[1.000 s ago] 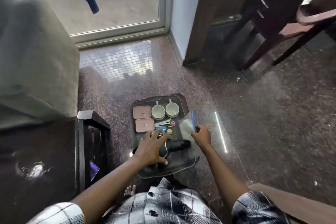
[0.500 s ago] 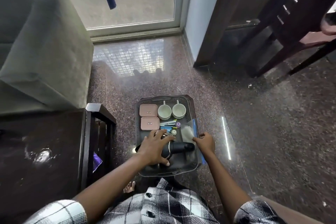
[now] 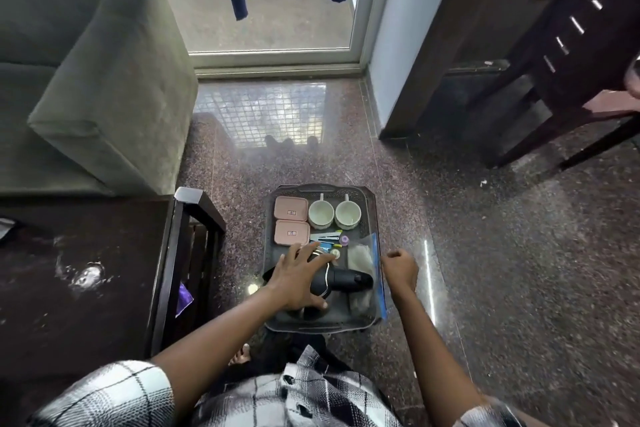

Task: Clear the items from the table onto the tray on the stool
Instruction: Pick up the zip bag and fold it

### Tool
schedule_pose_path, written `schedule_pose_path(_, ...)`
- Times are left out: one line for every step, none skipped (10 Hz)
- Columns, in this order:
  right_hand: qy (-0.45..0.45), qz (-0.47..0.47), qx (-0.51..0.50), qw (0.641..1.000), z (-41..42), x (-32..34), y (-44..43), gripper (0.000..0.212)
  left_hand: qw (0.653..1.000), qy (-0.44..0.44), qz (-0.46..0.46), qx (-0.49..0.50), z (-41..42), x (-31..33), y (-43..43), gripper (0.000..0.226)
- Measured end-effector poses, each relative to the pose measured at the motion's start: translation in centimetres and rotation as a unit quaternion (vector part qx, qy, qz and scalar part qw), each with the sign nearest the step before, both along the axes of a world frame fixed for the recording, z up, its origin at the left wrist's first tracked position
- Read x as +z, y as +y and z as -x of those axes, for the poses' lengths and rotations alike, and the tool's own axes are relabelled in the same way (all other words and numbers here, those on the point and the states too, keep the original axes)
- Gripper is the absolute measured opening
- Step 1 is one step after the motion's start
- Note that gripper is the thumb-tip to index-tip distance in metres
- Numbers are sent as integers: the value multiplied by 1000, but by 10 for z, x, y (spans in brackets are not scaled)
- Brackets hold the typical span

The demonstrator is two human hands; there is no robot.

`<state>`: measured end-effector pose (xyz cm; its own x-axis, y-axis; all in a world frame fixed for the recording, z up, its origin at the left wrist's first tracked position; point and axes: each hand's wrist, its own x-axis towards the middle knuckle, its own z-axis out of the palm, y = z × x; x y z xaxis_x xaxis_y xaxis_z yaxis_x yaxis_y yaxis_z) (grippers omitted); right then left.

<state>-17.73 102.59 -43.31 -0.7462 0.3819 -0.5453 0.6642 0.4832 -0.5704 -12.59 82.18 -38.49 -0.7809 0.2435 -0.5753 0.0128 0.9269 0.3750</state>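
While the left hand (image 3: 300, 279) lies spread, palm down, over the black hair dryer (image 3: 341, 282) near the front of the tray (image 3: 370, 204), the right hand (image 3: 400, 269) has come off the clear zip bag (image 3: 363, 258) and now hangs just beside the tray's right rim, its grip curled loosely into a fist around nothing. The left grip is splayed over the dryer's body more than closed on it; whether it presses down or merely rests I cannot tell.

There is only the head view. In it the tray sits on the stool, which is almost wholly hidden beneath it, and it carries two pink boxes (image 3: 291, 220), two pale cups (image 3: 334, 214), a cluster of small coloured bits (image 3: 332, 243), the bag along the right side and the dryer across the front. A second ago the right hand was pinching the bag up above the tray's edge; half a second ago it was laying it down; now the bag lies flat inside the rim and is let go. That item, I judge, is delivered.

The dark surface (image 3: 76, 274) to the left shows little beyond glare and a pale scrap at its far left edge, so the clearing looks close to finished.
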Motion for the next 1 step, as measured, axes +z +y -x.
schedule_pose_path(108, 6, 10, 994, 3, 33, -19, 5, 993, 31, -60, 101, -4, 6, -3, 65)
